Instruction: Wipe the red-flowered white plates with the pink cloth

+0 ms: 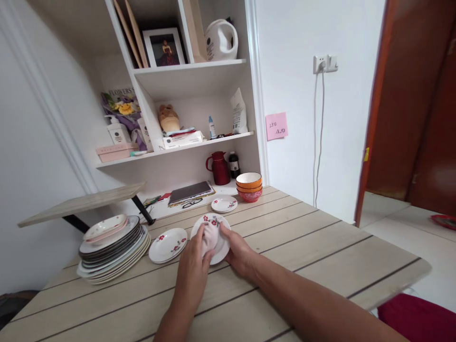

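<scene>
A white plate with red flowers [223, 247] is gripped at its right edge by my right hand [238, 249], thumb on top and fingers underneath. My left hand [197, 251] is closed on a pale pink cloth [210, 237], which touches the plate's face. Just left of that plate lie stacked flowered plates [168, 244] on the wooden table. Behind it, smaller flowered plates [224, 204] rest near the table's back edge.
At the left stands a tall stack of plates [114, 259] topped by shallow bowls [106, 228], beside a small raised shelf [85, 202]. Stacked bowls [249, 187], a red jug [218, 168] and a laptop [190, 192] stand at the back. The table [342, 256] extends right.
</scene>
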`<control>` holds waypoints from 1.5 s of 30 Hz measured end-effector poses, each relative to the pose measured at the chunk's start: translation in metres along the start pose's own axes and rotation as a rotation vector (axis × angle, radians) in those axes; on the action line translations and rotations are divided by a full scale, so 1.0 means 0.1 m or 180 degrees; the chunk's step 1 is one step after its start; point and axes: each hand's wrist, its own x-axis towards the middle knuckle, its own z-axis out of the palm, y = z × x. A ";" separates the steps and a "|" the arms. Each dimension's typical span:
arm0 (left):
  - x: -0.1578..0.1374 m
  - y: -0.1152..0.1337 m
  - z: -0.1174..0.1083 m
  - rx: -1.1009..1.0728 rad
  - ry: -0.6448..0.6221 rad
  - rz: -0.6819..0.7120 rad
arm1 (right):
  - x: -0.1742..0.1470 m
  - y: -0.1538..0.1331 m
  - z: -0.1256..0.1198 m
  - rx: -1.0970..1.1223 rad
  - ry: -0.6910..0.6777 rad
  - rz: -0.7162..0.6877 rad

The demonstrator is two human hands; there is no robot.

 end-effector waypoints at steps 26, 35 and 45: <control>-0.01 0.13 -0.17 0.2608 0.0220 -0.0084 | -0.03 0.13 -0.01 -0.0406 -0.0256 -0.0189; -0.09 0.12 0.02 0.1996 -0.0066 0.0387 | 0.04 0.07 -0.07 -0.0198 -0.0049 -0.0149; -0.04 0.10 -0.14 0.2279 0.0258 -0.0356 | -0.06 0.14 0.00 -0.0487 -0.0400 -0.0261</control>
